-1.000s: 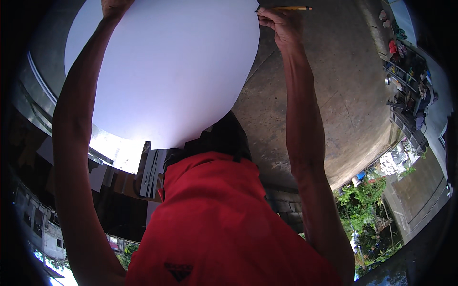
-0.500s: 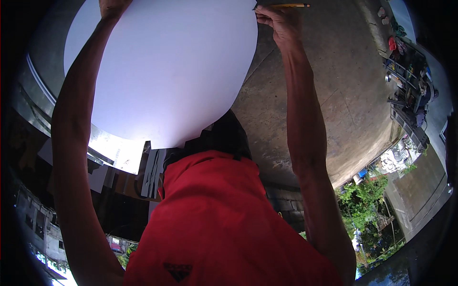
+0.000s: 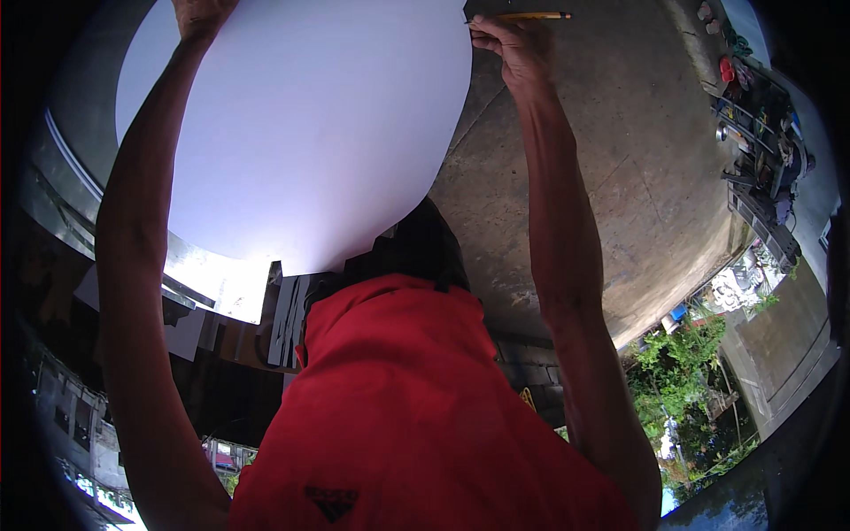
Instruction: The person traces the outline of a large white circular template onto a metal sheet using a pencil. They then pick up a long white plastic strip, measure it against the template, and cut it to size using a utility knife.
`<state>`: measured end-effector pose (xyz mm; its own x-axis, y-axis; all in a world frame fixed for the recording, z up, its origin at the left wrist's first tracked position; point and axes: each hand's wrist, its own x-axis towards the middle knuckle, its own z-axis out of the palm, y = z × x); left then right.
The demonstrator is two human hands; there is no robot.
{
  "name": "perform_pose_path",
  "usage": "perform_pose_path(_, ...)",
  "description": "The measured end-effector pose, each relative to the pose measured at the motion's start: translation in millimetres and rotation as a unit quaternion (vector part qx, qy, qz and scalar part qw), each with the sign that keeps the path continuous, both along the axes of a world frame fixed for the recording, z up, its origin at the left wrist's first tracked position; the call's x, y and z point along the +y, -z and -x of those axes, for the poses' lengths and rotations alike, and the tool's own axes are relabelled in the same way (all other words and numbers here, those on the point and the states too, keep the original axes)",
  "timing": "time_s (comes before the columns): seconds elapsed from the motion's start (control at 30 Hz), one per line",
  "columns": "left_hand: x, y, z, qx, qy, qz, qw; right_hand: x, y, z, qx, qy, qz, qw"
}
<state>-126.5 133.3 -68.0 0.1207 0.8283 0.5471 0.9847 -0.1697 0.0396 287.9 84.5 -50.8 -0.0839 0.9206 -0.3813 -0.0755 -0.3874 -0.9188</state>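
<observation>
White sheet [image 3: 328,133] spreads across the far left of the scene, running out of view at the far end, its near edge reaching over the dark trousers [image 3: 425,248] below a red shirt [image 3: 390,372]. Whether it touches them, I cannot tell, and what carries it is mostly hidden. The left hand [image 3: 203,12] is at the far left over the sheet, cut off by the picture's edge, so I cannot tell if it grips or only presses. The right hand [image 3: 521,51] has its fingers closed around a yellow pencil [image 3: 540,15], right at the sheet's right edge, above the concrete floor [image 3: 620,186]. If the left hand bears down too lightly, a sideways push from the pencil could slide the sheet. Its unsupported-looking right edge might bend under pressure, and a loosened pinch could drop the pencil.
</observation>
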Motion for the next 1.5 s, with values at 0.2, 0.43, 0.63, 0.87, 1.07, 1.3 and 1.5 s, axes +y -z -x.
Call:
perform_pose_path(0.2,-4,1,7,-0.036,0.007,0.006,0.999,-12,-1,0,-0.006,0.002,-0.005,1.0)
perform_pose_path(0.43,-6,0,5,-0.024,-0.015,0.024,0.999,-27,1,-1,0.0,0.027,-0.004,1.0)
perform_pose_path(0.63,-4,2,4,0.013,-0.029,0.016,0.999,-41,0,-4,0.002,0.047,-0.011,0.999)
perform_pose_path(0.87,-1,7,10,0.034,-0.018,0.015,0.999,-57,-2,-6,0.0,0.066,-0.006,0.998)
perform_pose_path(1.07,-5,2,0,0.022,-0.047,0.019,0.998,-73,-3,-3,-0.013,0.095,-0.001,0.995)
perform_pose_path(1.3,-8,2,-1,-0.039,-0.04,0.03,0.998,-90,-5,-1,-0.001,0.117,0.004,0.993)
perform_pose_path(1.5,-2,5,7,-0.028,-0.006,0.07,0.997,-105,0,1,-0.003,0.136,-0.006,0.991)
